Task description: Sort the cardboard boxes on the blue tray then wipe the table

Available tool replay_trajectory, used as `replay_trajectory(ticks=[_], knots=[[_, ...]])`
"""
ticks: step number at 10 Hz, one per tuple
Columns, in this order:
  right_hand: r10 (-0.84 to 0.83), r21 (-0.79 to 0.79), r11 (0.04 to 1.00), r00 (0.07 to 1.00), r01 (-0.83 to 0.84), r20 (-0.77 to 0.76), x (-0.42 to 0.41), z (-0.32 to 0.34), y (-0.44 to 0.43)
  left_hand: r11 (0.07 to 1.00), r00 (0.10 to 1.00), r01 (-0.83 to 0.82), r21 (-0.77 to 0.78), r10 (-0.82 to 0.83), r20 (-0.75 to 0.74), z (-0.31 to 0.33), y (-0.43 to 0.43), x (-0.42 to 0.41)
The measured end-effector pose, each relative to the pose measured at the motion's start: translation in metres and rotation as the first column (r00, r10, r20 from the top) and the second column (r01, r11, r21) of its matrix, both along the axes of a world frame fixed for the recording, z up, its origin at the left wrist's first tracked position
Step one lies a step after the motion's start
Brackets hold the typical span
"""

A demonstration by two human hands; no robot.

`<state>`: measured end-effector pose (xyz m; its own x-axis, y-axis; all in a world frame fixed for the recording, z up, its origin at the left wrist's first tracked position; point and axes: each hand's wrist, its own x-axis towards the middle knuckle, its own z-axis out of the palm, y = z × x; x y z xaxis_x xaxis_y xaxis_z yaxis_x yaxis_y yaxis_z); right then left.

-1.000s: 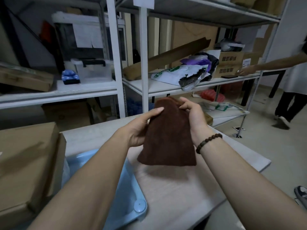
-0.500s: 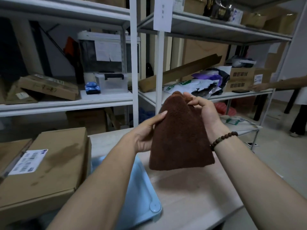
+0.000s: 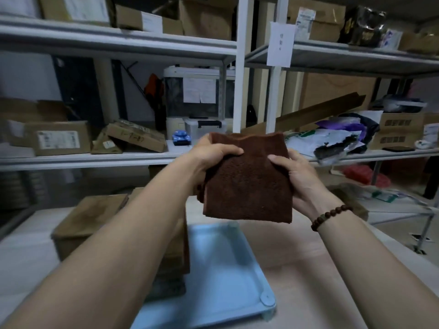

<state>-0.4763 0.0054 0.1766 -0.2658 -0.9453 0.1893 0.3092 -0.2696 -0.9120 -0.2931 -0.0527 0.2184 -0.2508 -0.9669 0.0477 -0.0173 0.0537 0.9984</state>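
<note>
A folded brown cloth (image 3: 248,176) is held up at chest height, well above the table (image 3: 297,262). The left hand (image 3: 213,155) is closed on its upper left edge, thumb across the front; the right hand (image 3: 294,176) is closed on its right edge. Cardboard boxes (image 3: 95,222) are seen stacked at the left end of the blue tray (image 3: 225,269), partly hidden by the left forearm, so sorting is judged largely done. Wiping is judged not yet begun. The bare tabletop right of the tray appears unobstructed; the tray and boxes occupy the rest. Shelving (image 3: 118,157) with further cartons stands behind, apart from the work.
</note>
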Motion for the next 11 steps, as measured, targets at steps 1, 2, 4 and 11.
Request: replay_trajectory(ticks=[1, 2, 4, 11], knots=[[0.009, -0.017, 1.0, 0.998, -0.01, -0.068, 0.03, 0.006, -0.006, 0.98, 0.97, -0.15, -0.127, 0.171, 0.173, 0.014, 0.006, 0.039], [0.03, -0.015, 0.999, 0.992, -0.032, -0.123, 0.066, 0.009, -0.011, 0.936, 0.912, -0.258, -0.24, 0.318, 0.261, 0.023, 0.011, 0.079], [0.203, 0.221, 0.97, 0.827, -0.099, -0.524, 0.133, -0.014, -0.026, 0.879, 0.588, -0.371, -0.299, 0.471, 0.658, -0.01, 0.02, 0.141], [-0.292, -0.335, 0.939, 0.347, -0.071, -0.891, 0.159, -0.076, 0.041, 0.622, 0.272, -0.045, -0.782, 0.761, 0.59, -0.086, 0.085, 0.118]])
